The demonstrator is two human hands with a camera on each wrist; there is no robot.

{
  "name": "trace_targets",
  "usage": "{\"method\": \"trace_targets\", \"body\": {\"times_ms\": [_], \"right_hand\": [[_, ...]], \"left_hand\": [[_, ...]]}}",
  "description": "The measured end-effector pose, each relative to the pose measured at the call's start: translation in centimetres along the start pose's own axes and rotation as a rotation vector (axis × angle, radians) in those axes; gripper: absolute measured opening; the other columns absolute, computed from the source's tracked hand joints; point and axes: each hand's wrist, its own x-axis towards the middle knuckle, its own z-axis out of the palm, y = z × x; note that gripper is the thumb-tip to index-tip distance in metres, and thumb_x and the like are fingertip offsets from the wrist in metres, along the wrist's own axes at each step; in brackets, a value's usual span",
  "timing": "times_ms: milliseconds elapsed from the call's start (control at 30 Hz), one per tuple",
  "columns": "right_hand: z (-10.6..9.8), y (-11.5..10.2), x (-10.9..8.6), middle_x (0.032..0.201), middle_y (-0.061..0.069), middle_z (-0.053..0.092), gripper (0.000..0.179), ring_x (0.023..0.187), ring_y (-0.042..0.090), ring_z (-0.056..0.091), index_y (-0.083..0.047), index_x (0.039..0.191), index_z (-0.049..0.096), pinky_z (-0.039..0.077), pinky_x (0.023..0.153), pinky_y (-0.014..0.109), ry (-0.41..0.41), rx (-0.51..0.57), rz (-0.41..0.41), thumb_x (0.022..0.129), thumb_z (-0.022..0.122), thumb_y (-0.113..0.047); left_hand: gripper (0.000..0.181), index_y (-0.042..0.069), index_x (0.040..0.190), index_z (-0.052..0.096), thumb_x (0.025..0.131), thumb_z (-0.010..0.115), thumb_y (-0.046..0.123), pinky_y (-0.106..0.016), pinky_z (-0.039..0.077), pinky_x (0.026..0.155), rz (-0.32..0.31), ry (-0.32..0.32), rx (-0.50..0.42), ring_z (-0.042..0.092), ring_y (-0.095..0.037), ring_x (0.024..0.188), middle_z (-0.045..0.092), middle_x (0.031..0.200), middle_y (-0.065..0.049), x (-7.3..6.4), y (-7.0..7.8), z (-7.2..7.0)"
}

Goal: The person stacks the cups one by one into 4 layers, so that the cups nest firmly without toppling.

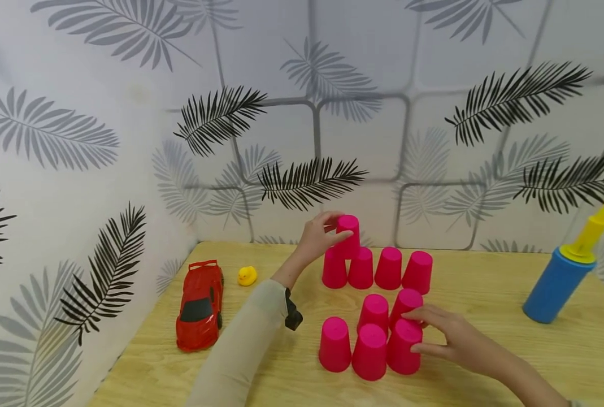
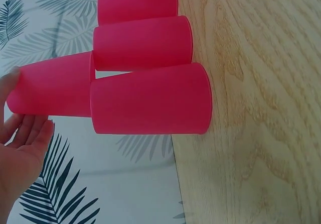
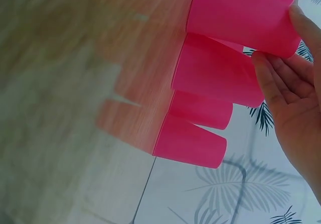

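Note:
My left hand [image 1: 316, 238] holds a pink cup [image 1: 351, 246] upside down, thumb on its near side and fingers behind. That cup's rim is right at the tops of the two leftmost cups in the back row, among them the end cup [image 2: 150, 101]. My right hand [image 1: 459, 339] is around the front right cup [image 1: 402, 351], which stands upside down on the table. In the right wrist view its thumb lies along the large cup [image 3: 241, 15], with fingers on the far side by the neighbouring cup [image 3: 215, 71]. Further upturned cups [image 1: 369, 353] stand beside it.
A red toy car [image 1: 198, 308] and a small yellow rubber duck [image 1: 247, 276] are on the left of the wooden table [image 1: 464, 384]. To the right stands a blue hand pump [image 1: 559, 285] with a yellow nozzle. Patterned walls [image 1: 357, 141] border the table behind and left.

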Motion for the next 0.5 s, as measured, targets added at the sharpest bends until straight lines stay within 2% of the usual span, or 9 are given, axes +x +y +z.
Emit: {"method": "trace_targets", "body": {"times_ms": [133,300,433,500], "right_hand": [[0.0,-0.1,0.1,0.111,0.005,0.068,0.05,0.093,0.002,0.062,-0.01,0.123,0.062,0.06,0.072,0.024,0.004,0.007,0.015,0.083,0.075,-0.037],[-0.1,0.0,0.0,0.109,0.003,0.068,0.048,0.092,0.001,0.062,-0.01,0.121,0.062,0.06,0.071,0.024,0.037,-0.01,-0.018,0.081,0.078,-0.031],[-0.2,0.0,-0.6,0.108,0.001,0.068,0.049,0.092,0.0,0.062,-0.011,0.12,0.063,0.058,0.073,0.019,0.103,-0.013,-0.031,0.076,0.083,-0.023],[-0.6,0.0,-1.2,0.107,-0.002,0.068,0.051,0.091,-0.002,0.061,-0.012,0.119,0.063,0.056,0.074,0.014,0.155,-0.019,-0.011,0.073,0.085,-0.019]], "left_hand": [[0.05,0.003,0.132,0.056,0.088,0.073,0.019,-0.044,0.049,0.105,0.006,0.007,0.01,0.06,-0.031,0.12,0.061,0.127,-0.017,0.1,-0.2,-0.1],[0.054,0.004,0.135,0.053,0.088,0.073,0.02,-0.044,0.047,0.108,-0.004,0.01,0.0,0.058,-0.031,0.122,0.059,0.132,-0.016,0.0,-0.6,-0.3],[0.057,0.004,0.137,0.052,0.088,0.073,0.022,-0.041,0.046,0.11,-0.018,0.047,-0.028,0.055,-0.031,0.126,0.057,0.135,-0.015,-0.9,-1.0,-0.8],[0.056,0.003,0.136,0.052,0.087,0.074,0.021,-0.042,0.046,0.11,0.002,0.081,-0.043,0.056,-0.031,0.126,0.057,0.134,-0.015,-1.7,-0.9,-1.3]]}}
